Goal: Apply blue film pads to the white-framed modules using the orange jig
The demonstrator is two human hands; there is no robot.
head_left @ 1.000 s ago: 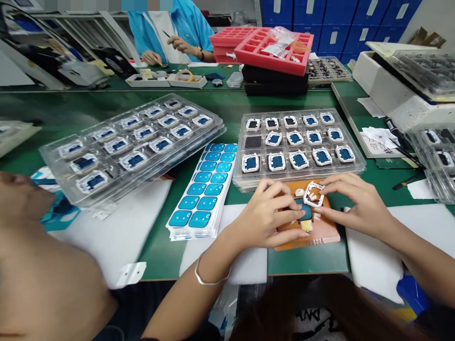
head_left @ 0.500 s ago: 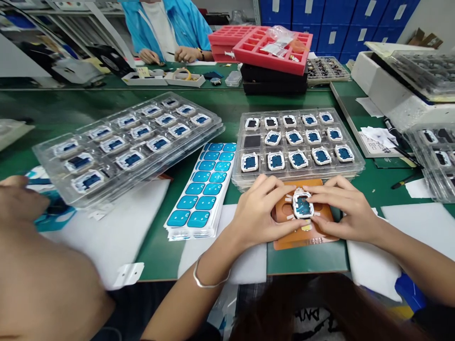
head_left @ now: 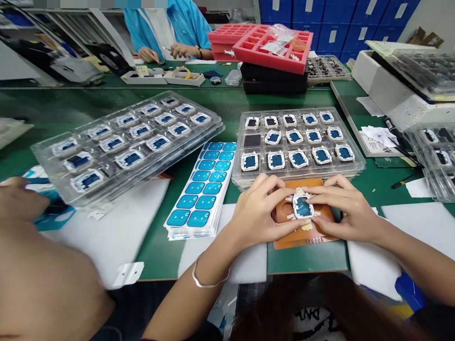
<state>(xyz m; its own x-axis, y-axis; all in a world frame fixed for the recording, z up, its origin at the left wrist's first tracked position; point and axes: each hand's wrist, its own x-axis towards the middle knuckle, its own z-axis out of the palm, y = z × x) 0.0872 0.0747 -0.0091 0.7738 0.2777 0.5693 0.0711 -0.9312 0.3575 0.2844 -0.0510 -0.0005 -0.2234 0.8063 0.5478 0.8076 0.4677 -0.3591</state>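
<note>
A small white frame with a blue film in its middle (head_left: pixel 302 207) lies on an orange fixture block (head_left: pixel 302 234) at the table's near edge. My left hand (head_left: pixel 261 213) presses on the frame from the left, fingertips on its rim. My right hand (head_left: pixel 339 208) holds it from the right, one fingertip on the blue face. Just beyond the block stands a clear tray (head_left: pixel 298 142) filled with several like frames. A sheet of blue stickers (head_left: pixel 206 187) lies to the left of my left hand.
A second clear tray of frames (head_left: pixel 124 142) sits at the left, tilted. Another person's arm (head_left: pixel 42 265) fills the lower left. A person in a blue jacket (head_left: pixel 167 28) works across the table. Red foam trays (head_left: pixel 273 45) and a white box (head_left: pixel 398 90) stand behind.
One second ago my right hand held the white frame tilted above the block. It now lies flat over the blue piece, with both hands pressing on it.
</note>
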